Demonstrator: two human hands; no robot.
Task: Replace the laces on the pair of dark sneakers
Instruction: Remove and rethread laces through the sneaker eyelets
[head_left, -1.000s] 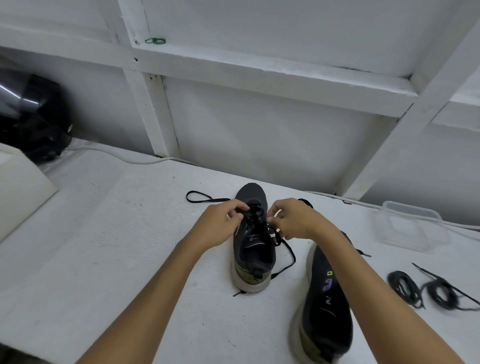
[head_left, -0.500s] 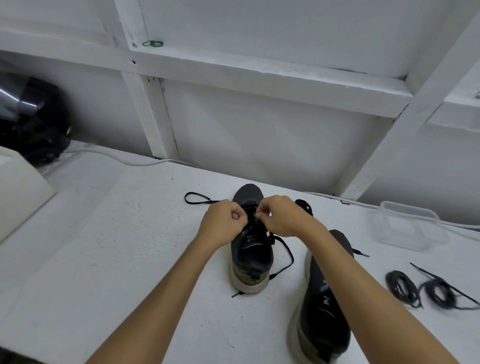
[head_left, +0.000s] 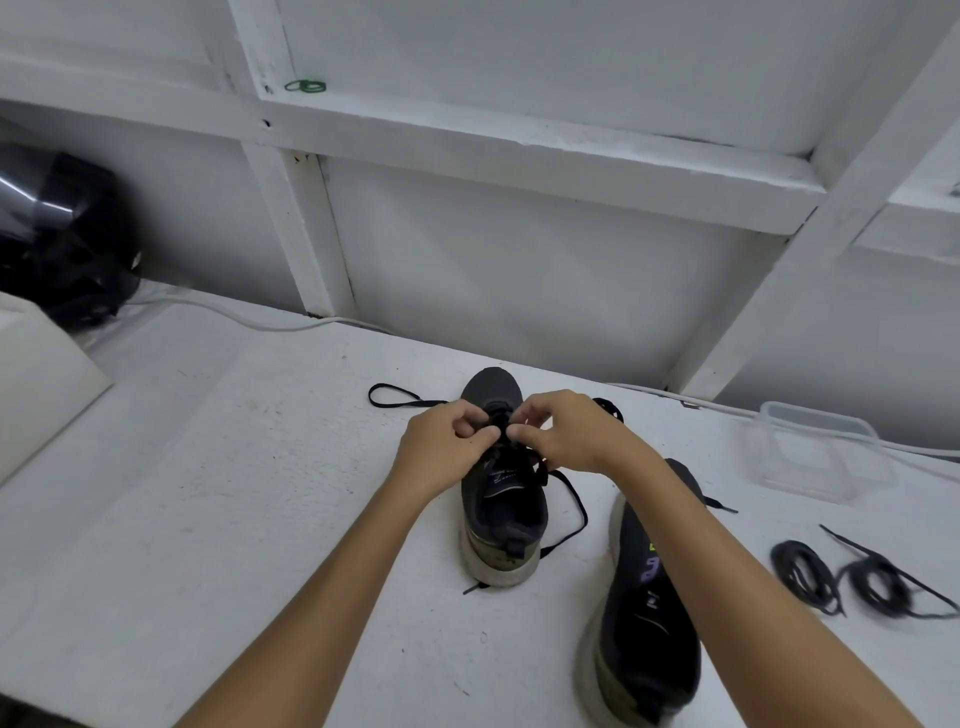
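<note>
sneakers sit on the white table (head_left: 218, 467), the upright sneaker (head_left: 501, 499) part-laced with both the left hand (head_left: 441, 447) and right hand (head_left: 566, 436) pinching its black lace (head_left: 571, 499), the second sneaker (head_left: 644, 623) and coiled laces (head_left: 841, 577) seemingly waiting.

The table (head_left: 208, 519) is white with small dark specks. The wall (head_left: 519, 270) and its beams are painted white. The sneaker (head_left: 501, 519) at the centre is dark grey with an olive heel and an off-white sole; its lace (head_left: 569, 499) is black. The second sneaker (head_left: 644, 623) at lower right is black with purple and yellow-green marks. Two coiled laces (head_left: 852, 577) at the right are black. The container (head_left: 815, 452) is clear. A rubber band (head_left: 305, 86) on the upper beam is green. The helmet (head_left: 57, 234) at left is glossy black.
</note>
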